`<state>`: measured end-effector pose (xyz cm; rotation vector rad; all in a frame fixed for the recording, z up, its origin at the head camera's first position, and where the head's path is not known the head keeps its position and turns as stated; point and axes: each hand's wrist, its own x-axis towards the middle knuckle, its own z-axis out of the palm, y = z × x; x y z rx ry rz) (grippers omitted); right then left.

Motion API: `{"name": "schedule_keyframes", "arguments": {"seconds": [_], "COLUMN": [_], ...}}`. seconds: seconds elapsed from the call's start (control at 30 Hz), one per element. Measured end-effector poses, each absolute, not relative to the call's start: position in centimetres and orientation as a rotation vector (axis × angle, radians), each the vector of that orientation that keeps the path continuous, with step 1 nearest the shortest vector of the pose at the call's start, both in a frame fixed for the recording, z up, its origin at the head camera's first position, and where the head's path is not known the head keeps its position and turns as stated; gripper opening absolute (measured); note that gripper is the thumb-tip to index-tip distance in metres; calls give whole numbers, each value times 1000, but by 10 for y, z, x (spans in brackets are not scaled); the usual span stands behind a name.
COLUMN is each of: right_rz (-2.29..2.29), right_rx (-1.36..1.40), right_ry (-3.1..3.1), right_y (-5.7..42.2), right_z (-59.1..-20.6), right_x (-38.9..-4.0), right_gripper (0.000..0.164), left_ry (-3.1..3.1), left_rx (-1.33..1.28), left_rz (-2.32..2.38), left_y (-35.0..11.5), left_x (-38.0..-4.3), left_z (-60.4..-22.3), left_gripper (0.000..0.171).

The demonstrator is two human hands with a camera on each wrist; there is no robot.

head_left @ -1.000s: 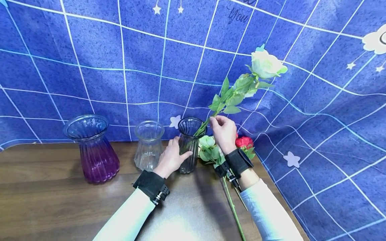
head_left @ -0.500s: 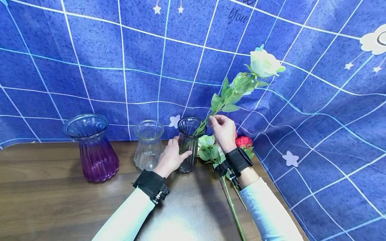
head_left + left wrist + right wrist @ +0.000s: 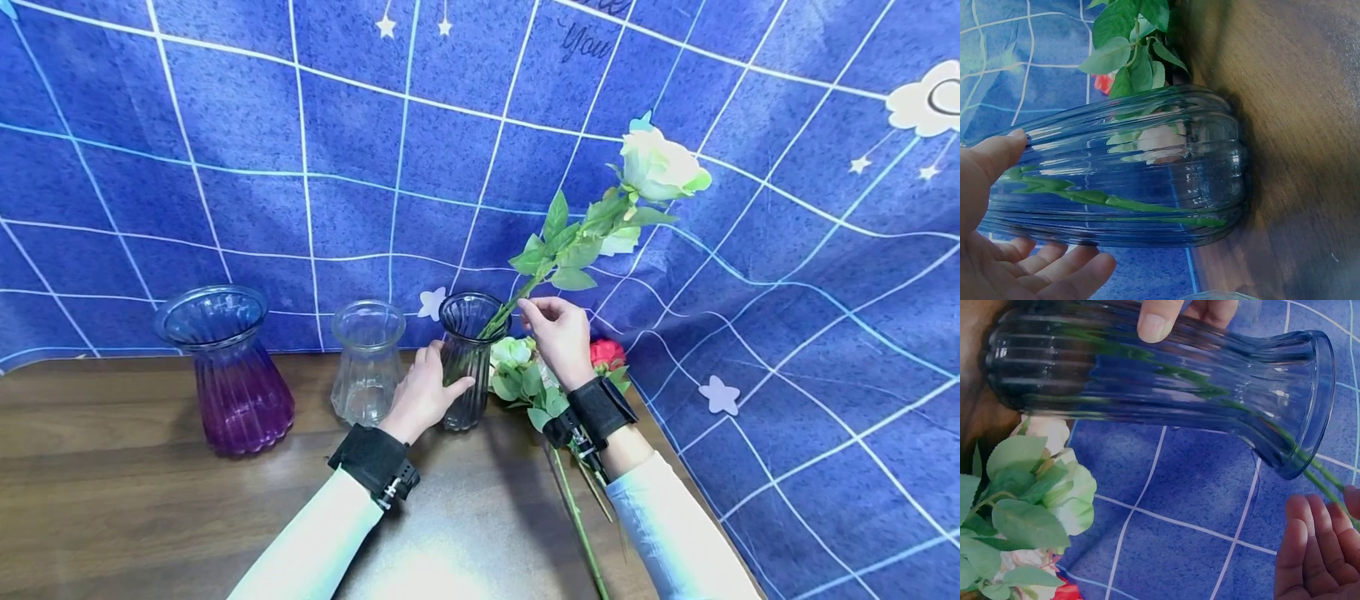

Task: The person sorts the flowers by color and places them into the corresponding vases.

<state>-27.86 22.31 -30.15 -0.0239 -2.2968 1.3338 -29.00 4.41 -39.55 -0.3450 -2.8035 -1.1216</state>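
Note:
My left hand (image 3: 426, 390) grips a dark ribbed glass vase (image 3: 467, 375) standing on the table. In the left wrist view, its thumb lies along one side of the vase (image 3: 1166, 156), with the fingers on the other. A tall artificial white rose (image 3: 660, 167) leans to the right out of the vase's mouth. Green stems (image 3: 1172, 372) show through the glass, reaching down near the base. Just above the rim, the thumb and fingertips of my right hand (image 3: 558, 333) pinch the stem.
A clear glass vase (image 3: 367, 375) and a larger blue-to-purple vase (image 3: 243, 392) stand to the left on the wooden table (image 3: 112, 500). Right of the dark vase lie more artificial flowers, a pale one (image 3: 513, 354) and a red one (image 3: 607, 354). A blue gridded cloth (image 3: 360, 208) hangs behind.
My right hand has shifted slightly down along the stem, closer to the vase rim. The rose's bloom has dipped a little. My left hand stays on the vase.

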Motion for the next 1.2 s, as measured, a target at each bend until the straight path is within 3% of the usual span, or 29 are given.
{"name": "schedule_keyframes", "arguments": {"seconds": [0.43,0.83,1.2], "right_rz": [1295,1210,1117], "right_rx": [-41,-227,-332], "right_ry": [-2368,-2541,-2658], "right_y": [247,292,304], "right_z": [-318,-361,-404], "right_x": [-269,-247,-215], "right_gripper": [30,25,19], "left_ry": [-2800,-2799,-2797], "left_rx": [-345,-348,-344], "left_rz": [-1118,-1116,-1118], "left_y": [44,44,45], "left_x": [-292,-292,-292], "left_z": [-398,-399,-400], "left_gripper": [77,78,78]}}
